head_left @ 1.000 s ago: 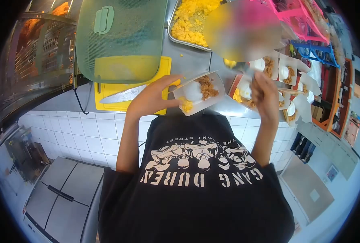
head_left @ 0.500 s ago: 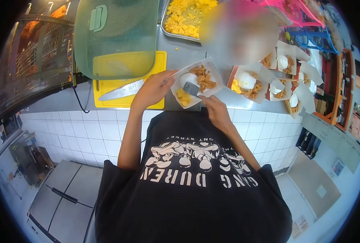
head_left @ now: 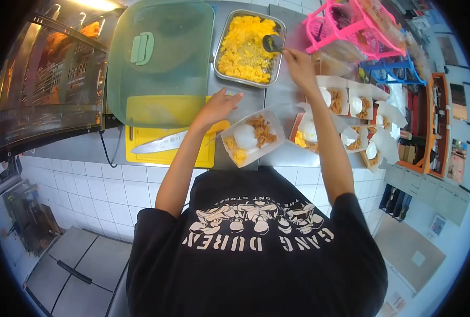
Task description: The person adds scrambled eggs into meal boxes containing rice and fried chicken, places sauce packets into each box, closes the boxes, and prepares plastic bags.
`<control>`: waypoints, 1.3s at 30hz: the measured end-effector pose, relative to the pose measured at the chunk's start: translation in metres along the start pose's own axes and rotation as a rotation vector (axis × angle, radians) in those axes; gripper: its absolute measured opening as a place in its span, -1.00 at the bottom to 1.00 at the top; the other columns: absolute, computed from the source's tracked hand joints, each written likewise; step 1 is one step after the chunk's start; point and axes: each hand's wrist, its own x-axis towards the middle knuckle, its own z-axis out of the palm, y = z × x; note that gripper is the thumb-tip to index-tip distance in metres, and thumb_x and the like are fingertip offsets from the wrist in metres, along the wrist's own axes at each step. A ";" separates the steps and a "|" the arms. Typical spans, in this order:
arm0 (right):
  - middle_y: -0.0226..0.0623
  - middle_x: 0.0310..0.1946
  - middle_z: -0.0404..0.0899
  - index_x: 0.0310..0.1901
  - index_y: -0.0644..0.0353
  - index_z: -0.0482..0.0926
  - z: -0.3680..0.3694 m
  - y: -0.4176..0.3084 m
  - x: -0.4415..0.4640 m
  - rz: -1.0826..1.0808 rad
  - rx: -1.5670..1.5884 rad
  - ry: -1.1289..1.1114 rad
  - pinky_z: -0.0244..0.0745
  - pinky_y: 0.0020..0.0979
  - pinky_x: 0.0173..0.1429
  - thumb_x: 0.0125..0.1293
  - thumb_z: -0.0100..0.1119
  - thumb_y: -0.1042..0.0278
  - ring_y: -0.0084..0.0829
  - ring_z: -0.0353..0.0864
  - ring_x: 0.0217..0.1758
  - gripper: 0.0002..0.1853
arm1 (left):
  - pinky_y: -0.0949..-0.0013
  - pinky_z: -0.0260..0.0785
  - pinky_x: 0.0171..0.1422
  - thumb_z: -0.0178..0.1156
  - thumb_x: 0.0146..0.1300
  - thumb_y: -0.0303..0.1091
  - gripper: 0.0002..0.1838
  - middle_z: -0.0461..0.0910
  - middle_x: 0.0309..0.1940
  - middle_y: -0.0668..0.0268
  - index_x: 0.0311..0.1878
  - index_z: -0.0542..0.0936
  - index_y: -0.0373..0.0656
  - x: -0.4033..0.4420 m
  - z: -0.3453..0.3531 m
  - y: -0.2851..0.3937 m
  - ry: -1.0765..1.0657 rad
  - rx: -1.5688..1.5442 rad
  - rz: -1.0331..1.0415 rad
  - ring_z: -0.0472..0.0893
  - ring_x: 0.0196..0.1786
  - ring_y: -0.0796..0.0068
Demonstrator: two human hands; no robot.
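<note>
One dark spoon [head_left: 275, 42] gripped by right fingers [head_left: 294, 56]; left fingers [head_left: 232, 100] parted near food box [head_left: 254, 156]

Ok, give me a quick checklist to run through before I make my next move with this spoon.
1. Black spoon held: ok, gripped in the right hand, its bowl over the metal tray.
2. Yellow food available: ok, plenty left in the tray.
3. Nearest box open: ok, with a white mound, brown pieces and some yellow food inside.
4. Left hand steadying that box: not ok, it holds nothing.
5. Knife put away: not ok, it lies on the yellow board beside the left forearm.
6. Right forearm clear of the boxes beneath: cannot tell, its height doesn't show.
</note>
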 end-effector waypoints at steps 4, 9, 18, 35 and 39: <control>0.07 -0.28 0.65 -0.05 0.24 0.65 0.040 0.007 0.054 -0.072 -0.282 -0.053 0.52 -0.01 -0.08 0.38 0.00 0.36 0.10 0.66 -0.12 -0.73 | 0.32 0.45 0.24 0.09 0.48 -0.02 -0.36 0.58 0.16 0.01 0.32 0.37 -0.45 0.052 -0.006 -0.011 0.045 -0.281 -0.060 0.63 0.16 0.28; 0.05 -0.14 0.63 -0.14 0.28 0.57 0.079 0.010 0.067 -0.162 -0.634 -0.218 0.61 -0.03 -0.11 0.29 -0.02 0.47 0.06 0.70 -0.19 -0.80 | 0.32 0.49 0.18 0.02 0.53 -0.07 -0.50 0.63 0.11 0.05 0.17 0.45 -0.41 0.080 -0.010 -0.017 0.031 -0.310 -0.102 0.66 0.10 0.30; 0.01 -0.34 0.66 -0.33 0.32 0.63 0.116 0.012 0.051 -0.258 -0.730 -0.400 0.63 -0.07 -0.22 0.23 0.05 0.49 0.00 0.73 -0.26 -0.84 | 0.33 0.54 0.07 -0.08 0.57 -0.20 -0.61 0.69 -0.01 0.07 0.11 0.48 -0.39 0.088 -0.006 -0.024 0.075 -0.378 -0.090 0.71 -0.05 0.34; -0.62 -0.64 0.27 -0.08 0.25 0.60 0.035 0.036 0.025 0.757 0.654 -0.523 0.06 -0.51 -0.60 0.45 0.10 0.29 -0.69 0.20 -0.64 -0.79 | 0.37 0.54 -0.02 0.02 0.52 -0.02 -0.49 0.70 -0.01 0.12 0.18 0.46 -0.35 0.076 -0.011 -0.026 0.048 -0.313 -0.072 0.73 -0.19 0.37; -0.68 -0.61 0.06 -0.31 0.00 0.42 0.042 0.041 0.013 0.821 0.931 -0.446 -0.11 -0.58 -0.59 0.48 0.09 0.29 -0.75 -0.01 -0.65 -0.85 | 0.37 0.52 0.02 0.08 0.48 0.01 -0.47 0.68 0.01 0.12 0.17 0.49 -0.34 0.064 -0.012 -0.022 0.027 -0.216 -0.043 0.72 -0.15 0.36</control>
